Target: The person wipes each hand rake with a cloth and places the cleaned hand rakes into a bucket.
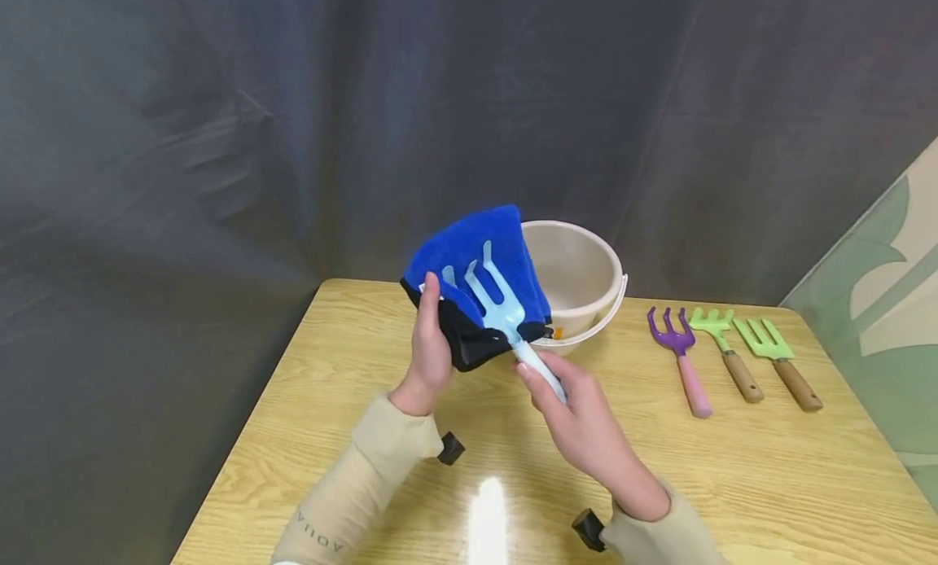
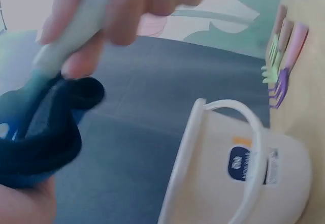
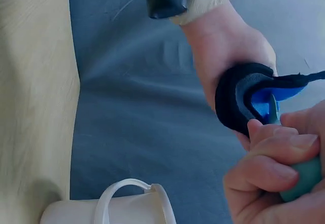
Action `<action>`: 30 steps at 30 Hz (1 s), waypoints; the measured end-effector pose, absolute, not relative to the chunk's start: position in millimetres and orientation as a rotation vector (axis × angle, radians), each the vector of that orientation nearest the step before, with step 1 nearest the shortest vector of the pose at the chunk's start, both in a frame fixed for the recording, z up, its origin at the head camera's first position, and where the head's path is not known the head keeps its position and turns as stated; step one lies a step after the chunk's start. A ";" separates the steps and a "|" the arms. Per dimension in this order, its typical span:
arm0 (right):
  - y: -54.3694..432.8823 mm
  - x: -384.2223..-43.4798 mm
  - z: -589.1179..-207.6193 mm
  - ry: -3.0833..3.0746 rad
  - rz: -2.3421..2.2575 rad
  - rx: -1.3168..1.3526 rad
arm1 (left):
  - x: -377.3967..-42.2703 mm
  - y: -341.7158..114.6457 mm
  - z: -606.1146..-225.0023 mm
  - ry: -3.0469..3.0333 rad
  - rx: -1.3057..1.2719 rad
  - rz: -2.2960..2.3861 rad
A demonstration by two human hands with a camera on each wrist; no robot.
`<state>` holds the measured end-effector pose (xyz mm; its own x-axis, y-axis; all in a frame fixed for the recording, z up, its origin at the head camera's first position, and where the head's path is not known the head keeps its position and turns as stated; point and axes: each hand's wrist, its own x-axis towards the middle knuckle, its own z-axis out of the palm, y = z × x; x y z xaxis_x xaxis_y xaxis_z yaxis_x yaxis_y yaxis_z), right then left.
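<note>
Head view, left to right. Left hand (image 1: 431, 349): thumb on the near face of a blue cloth (image 1: 469, 235) with black edging, gripping it above the table (image 1: 352, 337). Light-blue hand fork (image 1: 504, 311) next, raised clear of the table, tines lying against the cloth's blue face. White bucket (image 1: 575, 260) stands just behind, partly masked by the cloth; contents cannot be told. Right hand (image 1: 586, 422): fingers closed round the fork's handle; right wrist view agrees.

Farther right, resting on the table in a loose row: purple fork (image 1: 687, 376) with pink handle, green rake (image 1: 725, 351), green fork (image 1: 786, 370).

Progress, judged: wiping looks to be under way on the light-blue hand fork, not finished, since cloth and tines are together. Three tools lie out of hand; whether they are done or waiting, cannot tell.
</note>
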<state>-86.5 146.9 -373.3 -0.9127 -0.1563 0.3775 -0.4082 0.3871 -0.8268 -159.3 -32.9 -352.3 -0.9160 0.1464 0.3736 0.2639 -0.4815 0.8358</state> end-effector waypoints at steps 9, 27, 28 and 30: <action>141.4 -96.7 -366.1 -2.344 1.468 0.454 | -142.3 -27.3 -363.4 -1.802 -0.667 -2.628; 148.6 -85.4 -371.7 -2.554 1.413 0.544 | -166.6 -64.5 -324.8 -1.571 -0.973 -2.141; 149.0 -84.5 -369.9 -2.563 1.412 0.533 | -166.8 -63.1 -324.5 -1.586 -0.996 -2.132; 149.3 -82.6 -366.7 -2.575 1.397 0.501 | -166.7 -59.2 -326.8 -1.599 -0.971 -2.159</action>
<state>-82.6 149.3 -366.7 -0.9291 -0.2104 0.3040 -0.3696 0.5049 -0.7801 -166.7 -59.2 -326.8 -0.7334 0.1608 0.6605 0.5850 -0.3459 0.7336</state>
